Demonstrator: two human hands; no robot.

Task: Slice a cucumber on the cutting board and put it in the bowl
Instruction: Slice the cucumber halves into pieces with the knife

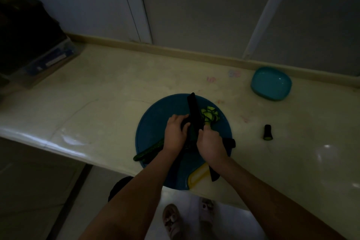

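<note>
Now the right hand (211, 143) is gripping a dark knife (194, 117) on the round blue board (153, 122). The left hand (175, 132) is closing around the cucumber (192, 132) beside the slices (210, 114). Well apart, the bowl (271, 83) is sitting on the counter (97, 93).

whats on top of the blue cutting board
On the blue cutting board: cucumber slices, a long cucumber piece, a dark knife, a yellow object. Both hands cover whatever is being cut.

Head-worn view, steeply down, close
</note>
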